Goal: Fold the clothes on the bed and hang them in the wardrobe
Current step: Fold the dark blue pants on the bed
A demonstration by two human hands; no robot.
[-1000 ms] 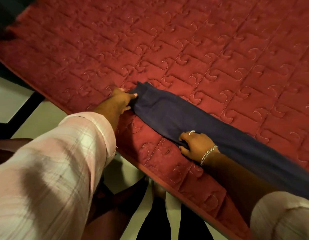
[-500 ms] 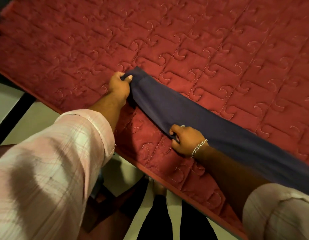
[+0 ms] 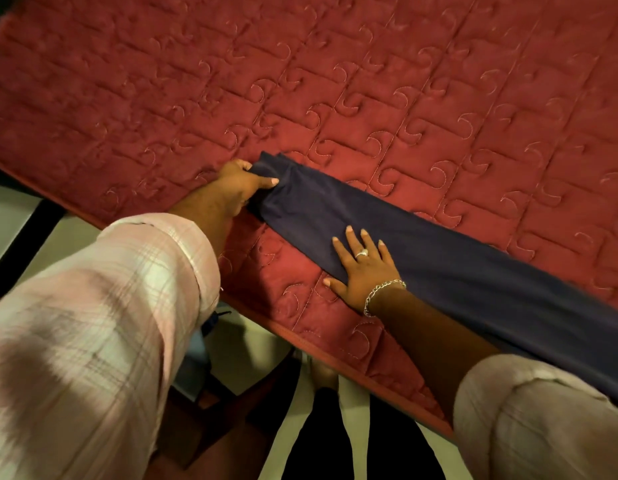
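Long dark blue cloth garment (image 3: 439, 258), folded into narrow strip, lies on red quilted bed cover (image 3: 335, 81), running from frame middle down to lower right edge. Left hand (image 3: 240, 183) pinches strip's end, thumb on top, fingers tucked under. Right hand (image 3: 364, 268) lies flat on strip, fingers spread wide, holding nothing. Garment maybe trousers; too folded to tell. Pink checked sleeves (image 3: 92, 323) on both arms.

Both arms wear pale pink plaid cotton shirt sleeves (image 3: 103, 327), rolled at the cuffs. The right hand (image 3: 364, 268) carries a silver ring (image 3: 362, 253) and a silver chain bracelet (image 3: 382, 294).
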